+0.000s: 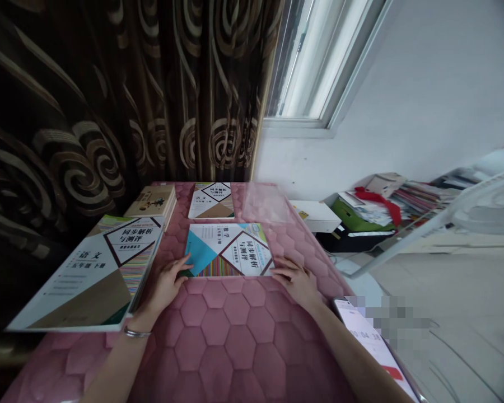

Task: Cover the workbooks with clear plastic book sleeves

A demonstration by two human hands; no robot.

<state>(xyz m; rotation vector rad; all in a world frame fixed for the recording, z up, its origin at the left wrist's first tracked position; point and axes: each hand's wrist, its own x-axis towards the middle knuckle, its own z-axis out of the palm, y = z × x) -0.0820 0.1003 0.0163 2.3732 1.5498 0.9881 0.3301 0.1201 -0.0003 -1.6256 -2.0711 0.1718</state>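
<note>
A workbook (229,250) with a blue, white and striped cover lies sideways on the pink hexagon-patterned tabletop (231,336). At its left edge is my left hand (168,284), fingers apart and fingertips touching the lower left corner. My right hand (294,280) rests at the lower right corner, its fingers spread against the edge. Neither hand is wrapped round the book. Just beyond it lies a smaller-looking white and brown book (211,200). To the left is a large stack of white and brown workbooks (96,274).
Behind the left stack sits a beige pile of books (153,202). A clear plastic sheet (266,202) lies at the back right. A phone (372,347) is by the right edge. Beyond stand a white box (317,215), a green bag (357,215) and a white metal frame (424,224). Dark curtains hang behind.
</note>
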